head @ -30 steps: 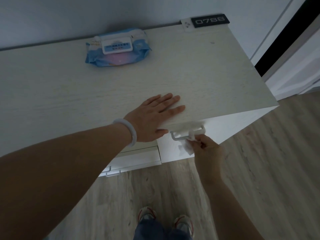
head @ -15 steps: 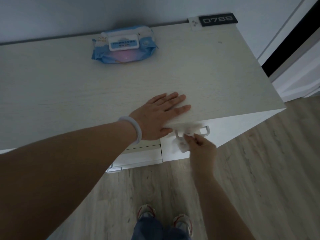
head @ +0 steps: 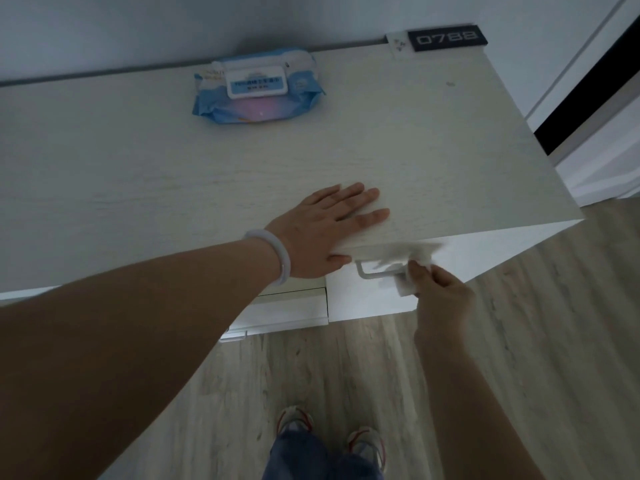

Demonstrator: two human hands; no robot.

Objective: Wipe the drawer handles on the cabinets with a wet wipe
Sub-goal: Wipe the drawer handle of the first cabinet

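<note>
While the left hand [head: 325, 230] lies flat with fingers spread on the cabinet top [head: 433, 161], thumb over its front edge, the right hand [head: 440, 289] pinches a white wet wipe [head: 401, 268] draped over the drawer handle [head: 372, 273] just below that edge. A wipes pack [head: 258, 86] rests at the cabinet top's back, well apart from the handle.

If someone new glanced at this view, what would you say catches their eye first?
Probably the two hands at the cabinet's near edge: the left hand lies flat on the cabinet top, while the right hand pinches a white wet wipe against the drawer handle just below. Next, the blue pack of wipes lying at the back, near the wall.
</note>
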